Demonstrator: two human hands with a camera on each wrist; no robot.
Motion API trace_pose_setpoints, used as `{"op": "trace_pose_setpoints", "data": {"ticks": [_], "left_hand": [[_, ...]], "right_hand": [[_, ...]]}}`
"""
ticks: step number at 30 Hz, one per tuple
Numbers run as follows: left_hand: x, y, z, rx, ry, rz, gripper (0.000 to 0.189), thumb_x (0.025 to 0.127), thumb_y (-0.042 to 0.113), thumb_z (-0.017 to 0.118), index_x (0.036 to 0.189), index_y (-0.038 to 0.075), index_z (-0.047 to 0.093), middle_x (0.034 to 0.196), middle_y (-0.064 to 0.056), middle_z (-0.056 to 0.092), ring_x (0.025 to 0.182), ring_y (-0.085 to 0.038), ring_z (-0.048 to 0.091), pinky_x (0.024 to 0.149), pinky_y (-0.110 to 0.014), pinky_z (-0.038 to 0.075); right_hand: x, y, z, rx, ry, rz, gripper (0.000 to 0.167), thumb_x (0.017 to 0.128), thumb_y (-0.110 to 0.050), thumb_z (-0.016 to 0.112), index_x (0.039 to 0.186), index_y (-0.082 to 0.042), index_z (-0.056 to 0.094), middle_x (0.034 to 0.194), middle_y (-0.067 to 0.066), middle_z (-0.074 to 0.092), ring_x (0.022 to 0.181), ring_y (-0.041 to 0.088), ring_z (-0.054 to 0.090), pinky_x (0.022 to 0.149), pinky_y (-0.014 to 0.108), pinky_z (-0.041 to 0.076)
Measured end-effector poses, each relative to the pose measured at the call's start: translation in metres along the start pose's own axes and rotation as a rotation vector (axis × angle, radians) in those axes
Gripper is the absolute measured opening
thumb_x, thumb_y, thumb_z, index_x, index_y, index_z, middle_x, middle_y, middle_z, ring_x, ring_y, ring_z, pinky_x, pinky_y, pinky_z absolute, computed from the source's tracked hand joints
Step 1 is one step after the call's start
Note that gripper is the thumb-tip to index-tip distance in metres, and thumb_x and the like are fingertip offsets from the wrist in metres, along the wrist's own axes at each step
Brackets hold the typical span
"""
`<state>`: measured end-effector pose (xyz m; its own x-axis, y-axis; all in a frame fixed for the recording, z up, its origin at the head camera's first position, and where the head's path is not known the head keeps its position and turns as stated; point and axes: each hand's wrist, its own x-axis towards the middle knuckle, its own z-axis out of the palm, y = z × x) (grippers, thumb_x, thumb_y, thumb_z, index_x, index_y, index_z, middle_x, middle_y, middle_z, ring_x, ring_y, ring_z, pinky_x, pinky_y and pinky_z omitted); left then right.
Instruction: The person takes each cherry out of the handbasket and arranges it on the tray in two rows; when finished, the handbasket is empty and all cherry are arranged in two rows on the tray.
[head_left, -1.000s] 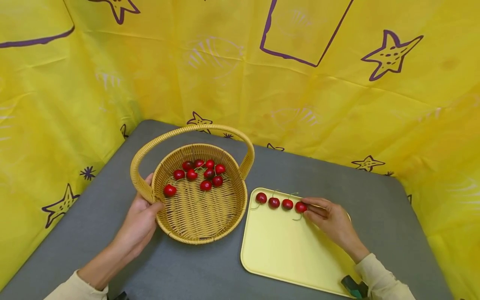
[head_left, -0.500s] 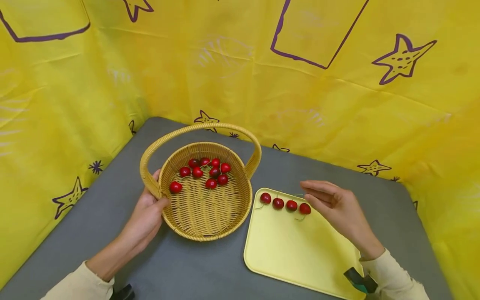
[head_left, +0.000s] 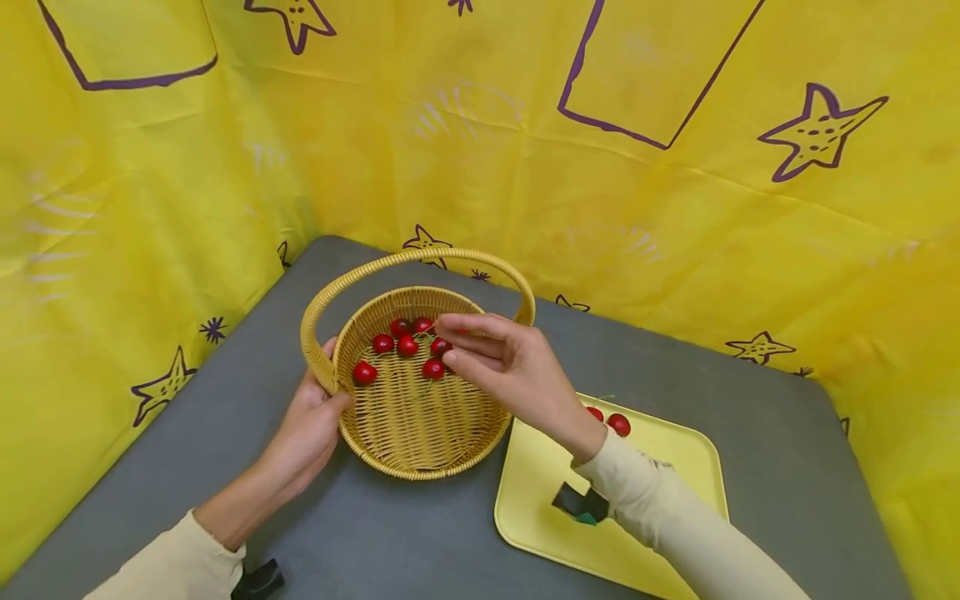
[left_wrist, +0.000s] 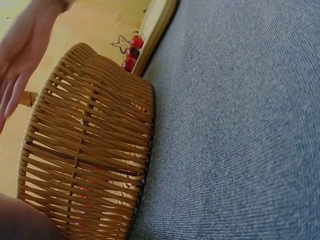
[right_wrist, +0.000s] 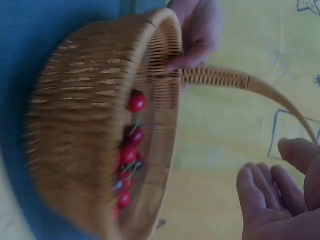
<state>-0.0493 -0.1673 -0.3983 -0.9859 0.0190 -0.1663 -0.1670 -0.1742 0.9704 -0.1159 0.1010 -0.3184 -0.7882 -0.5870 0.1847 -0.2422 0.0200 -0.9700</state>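
A wicker basket [head_left: 420, 433] with an arched handle [head_left: 408, 260] stands on the grey table. Several red cherries [head_left: 365, 372] with green stems lie in it, mostly toward the far side. My left hand [head_left: 306, 429] grips its left rim by the handle's base, thumb on the inside. Over the basket's right part hangs my right hand [head_left: 517, 375], covering some cherries. In the right wrist view, the right hand's fingers [right_wrist: 257, 192] are loosely bent, the thumb is apart and nothing is between them. Cherries [head_left: 618, 425] rest along the far edge of a yellow tray [head_left: 517, 500], partly hidden by my right wrist.
The tray lies close to the right of the basket, with my right forearm [head_left: 675, 517] across it. Grey tabletop [head_left: 397, 550] extends in front of both. A yellow printed cloth [head_left: 465, 183] hangs along the table's back and sides.
My right hand has let go of the rightmost cherry on the tray, lifted, and swung left to above the basket. The left hand keeps its grip on the rim. The head view has shifted slightly.
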Motion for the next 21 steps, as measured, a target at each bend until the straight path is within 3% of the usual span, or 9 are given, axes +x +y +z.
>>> {"op": "trace_pose_setpoints", "data": {"ticks": [4, 8, 10, 15, 21], "left_hand": [[0.002, 0.0, -0.002, -0.004, 0.001, 0.003, 0.087, 0.101, -0.011, 0.033, 0.171, 0.022, -0.008, 0.177, -0.006, 0.0, 0.159, -0.023, 0.009, 0.124, -0.04, 0.023], [0.002, -0.001, -0.004, -0.003, -0.002, 0.005, 0.087, 0.102, -0.011, 0.033, 0.171, 0.023, -0.008, 0.177, -0.007, -0.001, 0.159, -0.024, 0.009, 0.125, -0.043, 0.022], [0.001, -0.002, -0.004, -0.004, 0.001, 0.003, 0.087, 0.101, -0.011, 0.033, 0.171, 0.023, -0.007, 0.177, -0.007, 0.0, 0.159, -0.024, 0.009, 0.125, -0.043, 0.022], [0.001, -0.003, -0.002, -0.024, -0.002, 0.002, 0.086, 0.101, -0.011, 0.032, 0.171, 0.021, -0.006, 0.176, -0.007, 0.005, 0.159, -0.024, 0.012, 0.125, -0.044, 0.021], [0.001, -0.003, 0.0, -0.041, -0.003, 0.001, 0.087, 0.101, -0.011, 0.033, 0.17, 0.021, -0.008, 0.176, -0.005, 0.003, 0.159, -0.022, 0.012, 0.127, -0.049, 0.015]], "right_hand": [[0.042, -0.005, 0.013, -0.007, 0.002, -0.028, 0.039, 0.1, -0.012, 0.073, 0.139, -0.008, 0.069, 0.135, 0.004, 0.072, 0.122, 0.02, 0.07, 0.097, 0.035, 0.057], [0.077, -0.003, 0.024, -0.1, 0.008, -0.045, 0.034, 0.1, -0.021, 0.075, 0.133, -0.013, 0.073, 0.128, -0.002, 0.075, 0.115, 0.012, 0.072, 0.095, 0.032, 0.058], [0.088, 0.005, 0.03, -0.153, -0.01, -0.015, 0.031, 0.1, -0.024, 0.076, 0.13, -0.015, 0.076, 0.124, -0.004, 0.076, 0.11, 0.008, 0.073, 0.092, 0.03, 0.058], [0.094, 0.036, 0.041, -0.31, -0.145, 0.115, 0.029, 0.097, -0.021, 0.079, 0.125, -0.013, 0.079, 0.117, -0.002, 0.079, 0.103, 0.005, 0.074, 0.088, 0.023, 0.057], [0.093, 0.056, 0.049, -0.428, -0.263, 0.176, 0.029, 0.095, -0.015, 0.081, 0.122, -0.006, 0.08, 0.117, 0.004, 0.079, 0.103, 0.011, 0.075, 0.084, 0.02, 0.057]]}}
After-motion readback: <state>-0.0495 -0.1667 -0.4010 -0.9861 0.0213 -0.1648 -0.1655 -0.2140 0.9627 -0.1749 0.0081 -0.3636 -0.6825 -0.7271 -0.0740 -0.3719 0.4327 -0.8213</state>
